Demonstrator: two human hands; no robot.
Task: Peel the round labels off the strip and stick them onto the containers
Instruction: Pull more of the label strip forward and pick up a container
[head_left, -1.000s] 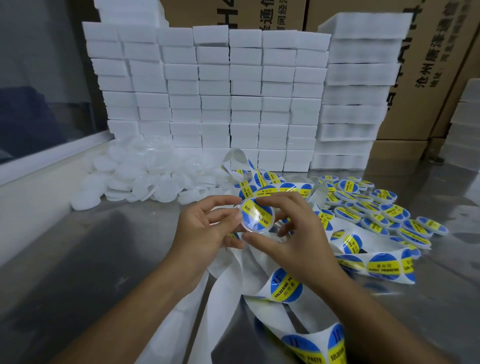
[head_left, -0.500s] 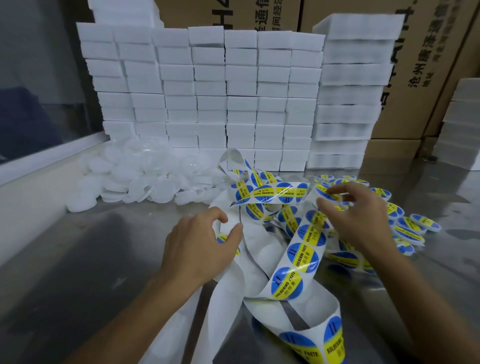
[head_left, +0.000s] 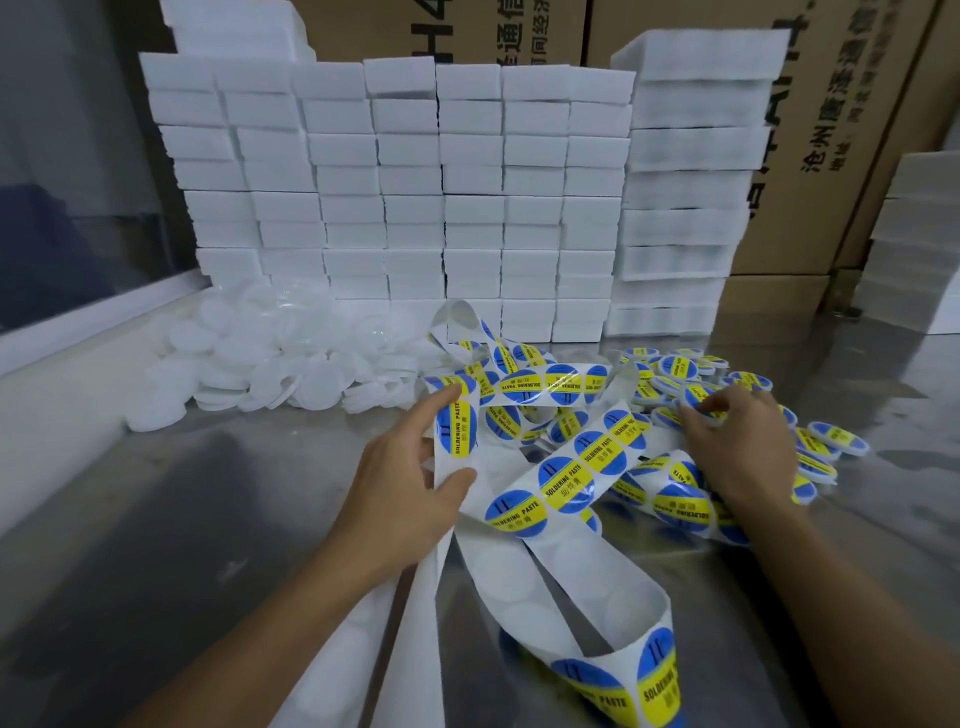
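The left hand (head_left: 410, 488) holds the white backing strip (head_left: 519, 566) between the thumb and the forefinger, right beside one round blue and yellow label (head_left: 456, 426) that reads "SOLDERING PASTE". The right hand (head_left: 737, 447) is well apart from it, to the right, with fingers curled down on a labelled container (head_left: 698, 402) at the edge of the pile; I cannot tell if it really grips it. Between both hands the strip lies in loose loops on the metal table (head_left: 156, 545), some parts with labels, some parts bare. Around and behind the right hand lies the pile of labelled containers (head_left: 831, 436), small flat round ones. To the far left is a heap of plain white containers (head_left: 270, 364) without labels. Behind all stand stacks of white foam blocks (head_left: 415, 182) and cardboard boxes (head_left: 841, 130).
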